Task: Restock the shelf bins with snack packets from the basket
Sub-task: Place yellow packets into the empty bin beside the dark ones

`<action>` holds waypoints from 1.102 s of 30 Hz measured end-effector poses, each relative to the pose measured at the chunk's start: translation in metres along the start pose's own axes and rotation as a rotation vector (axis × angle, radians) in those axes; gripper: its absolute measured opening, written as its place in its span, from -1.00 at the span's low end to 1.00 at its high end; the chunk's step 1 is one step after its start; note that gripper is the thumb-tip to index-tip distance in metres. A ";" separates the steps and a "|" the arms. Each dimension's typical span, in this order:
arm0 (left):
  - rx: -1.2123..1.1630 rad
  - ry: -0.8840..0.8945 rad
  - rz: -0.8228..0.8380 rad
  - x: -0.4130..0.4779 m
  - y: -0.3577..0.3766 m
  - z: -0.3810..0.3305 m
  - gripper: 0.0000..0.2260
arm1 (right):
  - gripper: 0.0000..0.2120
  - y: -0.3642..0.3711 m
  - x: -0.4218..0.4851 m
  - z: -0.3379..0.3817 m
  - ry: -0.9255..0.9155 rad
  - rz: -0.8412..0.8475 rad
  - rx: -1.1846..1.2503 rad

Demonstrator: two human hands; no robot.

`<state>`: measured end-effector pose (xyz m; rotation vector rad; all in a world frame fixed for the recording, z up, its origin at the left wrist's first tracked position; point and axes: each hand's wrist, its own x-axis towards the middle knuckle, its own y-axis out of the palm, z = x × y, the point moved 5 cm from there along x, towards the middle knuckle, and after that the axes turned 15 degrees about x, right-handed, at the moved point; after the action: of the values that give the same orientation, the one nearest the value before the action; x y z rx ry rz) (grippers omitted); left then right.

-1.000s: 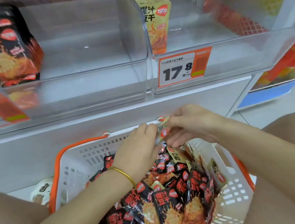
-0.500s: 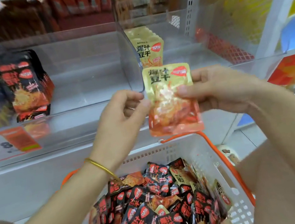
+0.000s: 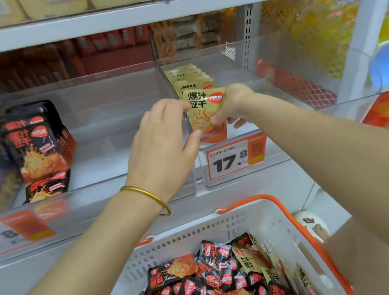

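**A yellow packet held at the clear bin**

Both hands hold one shiny yellow snack packet (image 3: 208, 111) with black letters. The left hand (image 3: 161, 140), with a gold bangle (image 3: 147, 194) on its wrist, pinches the packet's left edge. The right hand (image 3: 235, 103) pinches its right side. The packet stands upright at the front of the right clear plastic bin (image 3: 292, 73), just before a row of matching yellow packets (image 3: 189, 78). An orange and white price tag (image 3: 237, 158) sits right below. Black and red packets (image 3: 37, 144) stand in the left clear bin (image 3: 103, 106). Down low, the white plastic basket with orange handles (image 3: 227, 222) holds many packets.
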<state>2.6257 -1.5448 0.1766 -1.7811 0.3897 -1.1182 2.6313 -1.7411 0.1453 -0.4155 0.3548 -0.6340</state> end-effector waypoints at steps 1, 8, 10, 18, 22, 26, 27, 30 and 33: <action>-0.013 0.001 -0.006 0.000 0.000 0.000 -0.66 | -0.67 -0.001 0.004 -0.001 0.008 -0.026 -0.032; -0.046 0.000 -0.010 -0.001 0.006 0.004 -0.65 | -0.72 0.010 0.019 0.005 -0.033 -0.016 0.002; -0.049 0.007 -0.015 -0.001 0.007 0.004 -0.65 | -0.71 0.012 0.021 0.004 -0.030 0.008 -0.002; -0.048 -0.001 0.004 -0.002 0.008 0.005 -0.64 | -0.77 0.003 0.012 0.008 -0.049 -0.046 -0.009; -0.030 0.015 -0.053 -0.008 0.003 0.004 -0.63 | -0.65 -0.016 -0.019 0.024 -0.144 -0.144 -0.055; -0.106 0.089 -0.243 -0.043 -0.014 -0.010 -0.73 | -0.72 -0.037 -0.100 0.033 -0.410 -0.111 0.048; -0.126 0.120 -0.232 -0.056 -0.011 -0.015 -0.76 | -0.76 -0.036 -0.120 0.027 -0.418 -0.026 0.070; -0.131 0.193 -0.014 -0.092 0.025 -0.020 -0.79 | -0.89 -0.004 -0.145 -0.021 -0.202 0.315 -0.095; -0.099 0.199 0.258 -0.119 0.069 -0.016 -0.77 | -0.94 0.042 -0.124 -0.093 0.105 0.518 -0.414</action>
<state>2.5638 -1.5068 0.0580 -1.6517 0.7837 -1.1090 2.5181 -1.6570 0.0690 -0.6566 0.6715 -0.0699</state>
